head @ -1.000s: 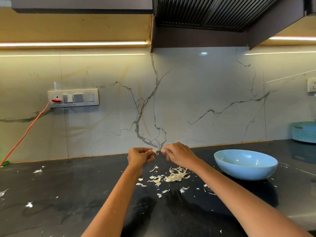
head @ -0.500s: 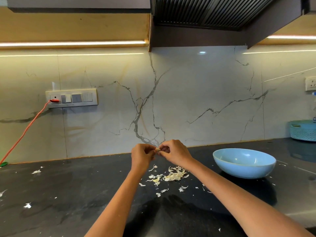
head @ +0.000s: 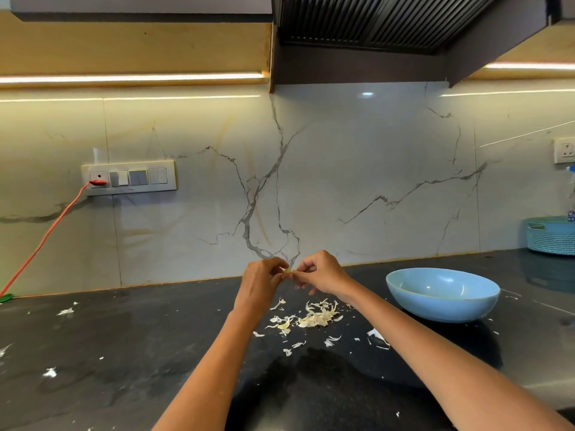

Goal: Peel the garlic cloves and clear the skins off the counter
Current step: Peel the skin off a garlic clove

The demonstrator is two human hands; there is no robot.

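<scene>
Two bare forearms reach into view from the bottom edge, with no sleeve showing on either one as far as the frame goes. The left hand (head: pixel 260 283) and the right hand (head: pixel 323 273) wear no gloves, and no ring, watch or bracelet shows on the fingers or wrists. The fingernails that show on the right hand look short and plain, though they are small in the picture.
</scene>
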